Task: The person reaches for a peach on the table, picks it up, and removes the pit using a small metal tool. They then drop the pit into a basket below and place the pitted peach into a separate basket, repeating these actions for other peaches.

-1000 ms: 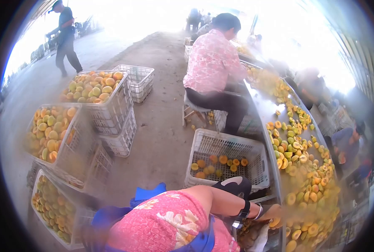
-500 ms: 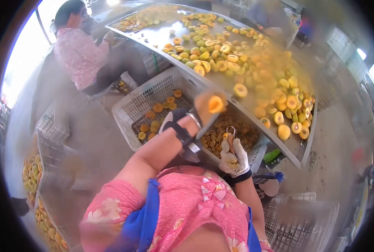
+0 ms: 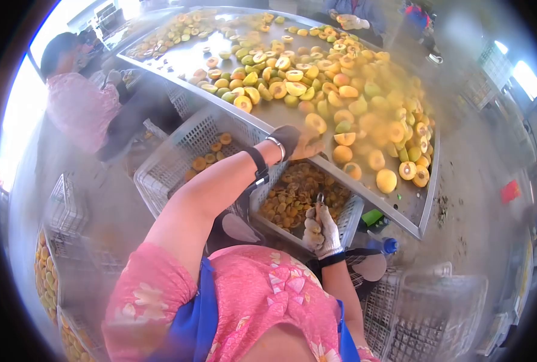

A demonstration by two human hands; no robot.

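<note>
My left hand [image 3: 301, 145], in a brownish glove, reaches over the near edge of the metal table [image 3: 374, 202], just below a halved yellow fruit [image 3: 315, 123]. Its fingers are blurred, and whether they hold anything is unclear. Lower down, my right hand [image 3: 322, 232], in a white glove, is closed around a small tool [image 3: 320, 199] whose metal end points up. This hand is above the near side of a crate [image 3: 354, 218] filled with brownish-orange pieces [image 3: 289, 199]. Many halved yellow and green fruits [image 3: 295, 88] lie across the table.
A grey crate [image 3: 151, 175] with some fruit halves stands left of the filled one. A person in pink [image 3: 81, 111] sits at the left, and another person's gloved hand [image 3: 353, 22] is across the table. Stacked crates [image 3: 431, 314] stand lower right, near a blue-capped bottle [image 3: 390, 245].
The view has shifted. My left hand, which held an orange fruit half over the crates, is now at the table edge and that half is not visible in it. My right hand still grips the tool.
</note>
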